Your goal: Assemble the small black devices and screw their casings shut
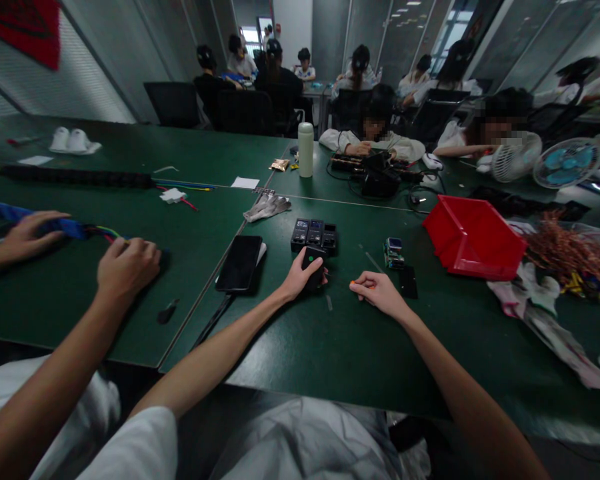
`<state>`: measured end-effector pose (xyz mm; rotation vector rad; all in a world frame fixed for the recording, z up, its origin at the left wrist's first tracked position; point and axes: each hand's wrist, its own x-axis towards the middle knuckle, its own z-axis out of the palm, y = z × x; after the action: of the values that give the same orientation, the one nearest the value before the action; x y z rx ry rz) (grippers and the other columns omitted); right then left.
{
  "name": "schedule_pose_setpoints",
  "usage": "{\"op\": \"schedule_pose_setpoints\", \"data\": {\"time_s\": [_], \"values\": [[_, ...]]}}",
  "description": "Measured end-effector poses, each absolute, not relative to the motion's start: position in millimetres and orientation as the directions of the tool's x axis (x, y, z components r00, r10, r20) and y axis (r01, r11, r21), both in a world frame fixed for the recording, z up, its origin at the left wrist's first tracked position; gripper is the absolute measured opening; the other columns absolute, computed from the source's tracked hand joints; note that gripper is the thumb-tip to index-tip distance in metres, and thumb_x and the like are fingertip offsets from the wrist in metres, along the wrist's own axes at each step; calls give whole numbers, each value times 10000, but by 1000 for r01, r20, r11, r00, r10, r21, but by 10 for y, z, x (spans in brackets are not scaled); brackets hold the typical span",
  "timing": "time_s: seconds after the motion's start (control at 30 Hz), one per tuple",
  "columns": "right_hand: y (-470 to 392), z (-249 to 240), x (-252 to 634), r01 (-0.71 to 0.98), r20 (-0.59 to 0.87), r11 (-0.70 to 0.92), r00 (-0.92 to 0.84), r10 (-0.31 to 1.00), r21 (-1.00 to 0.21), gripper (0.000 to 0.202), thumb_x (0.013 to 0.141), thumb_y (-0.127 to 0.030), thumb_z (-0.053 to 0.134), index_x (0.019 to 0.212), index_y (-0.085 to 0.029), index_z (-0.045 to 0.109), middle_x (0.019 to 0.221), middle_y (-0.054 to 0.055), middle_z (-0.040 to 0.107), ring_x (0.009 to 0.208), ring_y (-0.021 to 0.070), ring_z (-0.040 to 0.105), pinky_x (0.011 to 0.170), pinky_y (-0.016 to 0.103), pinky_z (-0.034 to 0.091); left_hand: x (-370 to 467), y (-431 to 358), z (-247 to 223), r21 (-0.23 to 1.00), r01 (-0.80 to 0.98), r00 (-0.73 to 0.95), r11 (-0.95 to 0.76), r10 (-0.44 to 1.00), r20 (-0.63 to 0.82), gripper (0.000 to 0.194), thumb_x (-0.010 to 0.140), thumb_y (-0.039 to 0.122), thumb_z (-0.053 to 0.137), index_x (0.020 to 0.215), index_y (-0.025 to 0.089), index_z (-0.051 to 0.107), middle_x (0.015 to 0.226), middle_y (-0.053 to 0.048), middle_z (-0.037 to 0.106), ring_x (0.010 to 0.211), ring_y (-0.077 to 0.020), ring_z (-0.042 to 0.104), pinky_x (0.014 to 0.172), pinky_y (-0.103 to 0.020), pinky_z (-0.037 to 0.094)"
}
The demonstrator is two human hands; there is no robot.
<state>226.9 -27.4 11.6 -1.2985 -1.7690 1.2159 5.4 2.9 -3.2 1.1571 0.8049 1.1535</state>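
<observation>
Partly Hidden, Cut Off or Blurred

Shows only specks of an orange item [353,285], too small to identify, in the right hand [379,293]. Hides part of a black block [319,253] behind the left hand [299,277]. Crops a red cloth [27,30] at upper left. Pixelates two people [381,103].

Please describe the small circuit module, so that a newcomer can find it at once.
On the green table, find the big red bin. Just left of it, beyond the right hand, lies the small circuit module. Unlike the flat black plate next to it, it shows green circuitry and a dark rectangle on top.
</observation>
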Motion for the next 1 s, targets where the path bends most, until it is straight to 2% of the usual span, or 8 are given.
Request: {"op": "schedule_pose_setpoints", "data": {"time_s": [0.13, 0.23, 0.37, 0.53, 0.7, 0.83, 0.93, 1.0], "values": [[-279, 102, 2274, 435, 70, 191, -278, 958, -880, 287, 743, -433, 638, 804, -155, 599, 748, 46, 641, 645, 153, 606, 582, 265, 475, 51, 32, -36, 961, -277, 254, 12, 965, 61, 458, 763, 494, 587, 1050, 186, 408, 721, -10, 610, 504, -127, 602, 479, -246, 483], [-291, 108, 2283, 548, 201, 327, -277, 939, -770, 276, 720, -406, 674, 850, -172, 608, 800, 45, 645, 686, 169, 603, 608, 282, 478, 47, 38, -44, 960, -280, 257, 10, 964, 64, 442, 777, 480, 576, 1053, 182, 402, 729, -15, 609, 511, -130, 604, 480, -249, 487], [-309, 116, 2297, 620, 319, 459, -331, 888, -636, 199, 780, -366, 632, 859, -184, 610, 839, 48, 648, 740, 182, 612, 672, 300, 480, 38, 51, -57, 957, -291, 263, 14, 962, 66, 421, 798, 472, 554, 1053, 180, 391, 732, -19, 608, 520, -131, 606, 490, -255, 496], [-323, 118, 2309, 663, 332, 507, -384, 862, -550, 180, 828, -357, 585, 889, -194, 630, 875, 59, 665, 773, 198, 618, 718, 314, 466, 30, 66, -70, 952, -305, 265, 23, 962, 62, 416, 798, 460, 558, 1052, 179, 386, 726, -17, 605, 517, -137, 607, 485, -263, 499], [-324, 143, 2288, 590, 265, 422, -336, 904, -688, 242, 816, -418, 579, 819, -182, 635, 773, 38, 657, 668, 166, 598, 617, 272, 444, 31, 64, -55, 955, -296, 269, 4, 960, 80, 416, 778, 437, 593, 1036, 179, 394, 723, -14, 607, 517, -135, 607, 498, -263, 499], [-319, 160, 2282, 436, 40, 199, -348, 937, -877, 300, 818, -456, 546, 794, -163, 603, 627, 6, 596, 472, 102, 502, 435, 217, 367, 35, 47, -33, 963, -267, 272, -20, 958, 96, 427, 760, 425, 619, 1038, 183, 405, 739, -16, 612, 518, -126, 601, 484, -239, 480], [-310, 158, 2290, 390, -92, 63, -367, 926, -919, 320, 814, -473, 538, 817, -157, 590, 585, -10, 576, 377, 69, 406, 353, 196, 270, 36, 32, -22, 969, -246, 271, -14, 959, 83, 452, 736, 437, 642, 1030, 183, 410, 753, -18, 618, 525, -123, 601, 490, -237, 477], [-301, 147, 2290, 384, -86, 56, -342, 936, -922, 310, 801, -462, 558, 813, -154, 594, 598, -5, 586, 399, 74, 439, 370, 196, 308, 37, 25, -20, 971, -238, 271, -14, 959, 80, 461, 725, 430, 656, 1028, 184, 411, 770, -20, 620, 542, -125, 606, 507, -244, 486]]}}
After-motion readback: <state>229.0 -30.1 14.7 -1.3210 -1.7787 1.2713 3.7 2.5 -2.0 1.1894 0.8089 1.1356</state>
